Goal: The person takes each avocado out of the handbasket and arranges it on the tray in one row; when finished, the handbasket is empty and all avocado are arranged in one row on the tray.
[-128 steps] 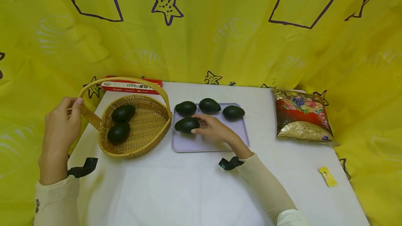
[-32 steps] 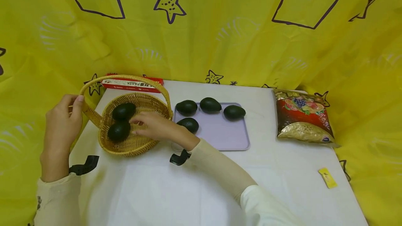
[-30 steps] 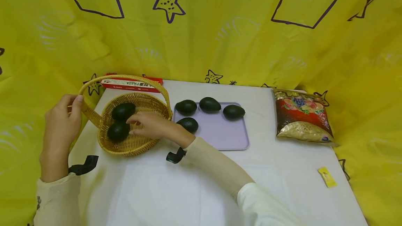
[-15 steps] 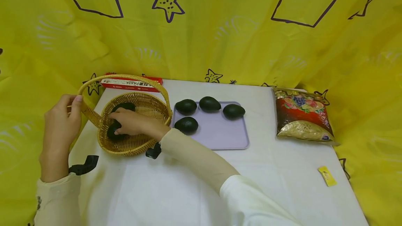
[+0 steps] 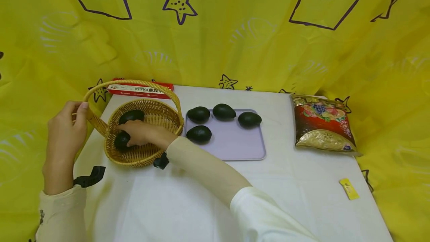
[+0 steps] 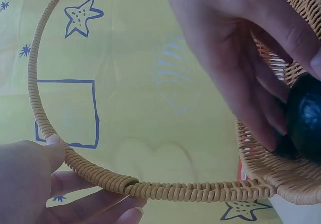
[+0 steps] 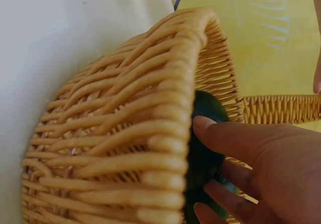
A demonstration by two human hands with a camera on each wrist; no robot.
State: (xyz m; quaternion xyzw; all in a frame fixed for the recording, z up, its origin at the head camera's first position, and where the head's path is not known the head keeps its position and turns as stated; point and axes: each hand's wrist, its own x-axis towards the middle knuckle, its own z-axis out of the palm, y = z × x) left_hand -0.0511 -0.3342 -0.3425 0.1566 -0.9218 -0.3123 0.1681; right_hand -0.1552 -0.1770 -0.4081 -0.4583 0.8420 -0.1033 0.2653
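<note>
A wicker basket (image 5: 152, 152) with a hoop handle (image 5: 134, 83) stands at the table's left. My left hand (image 5: 67, 126) pinches the handle (image 6: 150, 190) near its left base, thumb on top. Two dark green avocados lie in the basket. My right hand (image 5: 142, 134) reaches in and curls round the nearer avocado (image 5: 120, 141); thumb and fingers wrap it in the right wrist view (image 7: 203, 158). The farther avocado (image 5: 131, 115) lies free behind it. Several more avocados sit on a lilac tray (image 5: 235, 146) to the right, the closest (image 5: 199, 134) at its front left.
A red and white pasta box (image 5: 141, 89) lies behind the basket. A red and gold snack bag (image 5: 320, 124) lies at the table's right, with a small yellow packet (image 5: 349, 189) nearer the front. A yellow curtain (image 5: 215, 40) surrounds the table.
My right hand left the tray, crossed into the basket and closed round the nearer avocado there. The left hand has kept its hold on the handle.
</note>
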